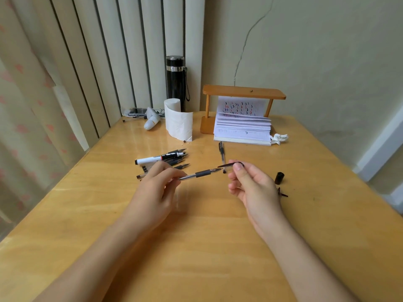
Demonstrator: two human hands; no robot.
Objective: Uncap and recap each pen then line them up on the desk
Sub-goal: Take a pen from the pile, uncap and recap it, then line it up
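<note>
- 2 hands are raised above the surface (196, 247), 1 part of the pen in each.
- Left hand (152, 188): fingers pinched on the clear barrel of the uncapped pen (201, 173), tip pointing right toward the other hand.
- Right hand (253, 184): thumb and forefinger gripping the dark cap (231, 165), clip side up, just beyond the pen tip; the 2 parts look apart, not yet joined.
- Step in hand, as I judge it: recapping. Uncapping appears done.
- To do it well: bring the cap's open end in line with the barrel axis before pushing. It sits slightly above the tip now, so lower it or tilt the barrel up. Push straight along the axis until it seats; an angled push risks the tip marking the fingers or scraping the cap wall.
- Hold the barrel nearer the black rubber grip for better control against the push.
- 1 capped pen (221, 154) lies on the surface beyond the hands, roughly pointing away; it may be the start of the line.
- Pile of pens (170, 160), including a white marker, lies left of centre; several show bare tips.
- Small black cylinder (279, 178) and some dark fragments (281, 192) rest beside the right hand; what they are I cannot tell.
</note>
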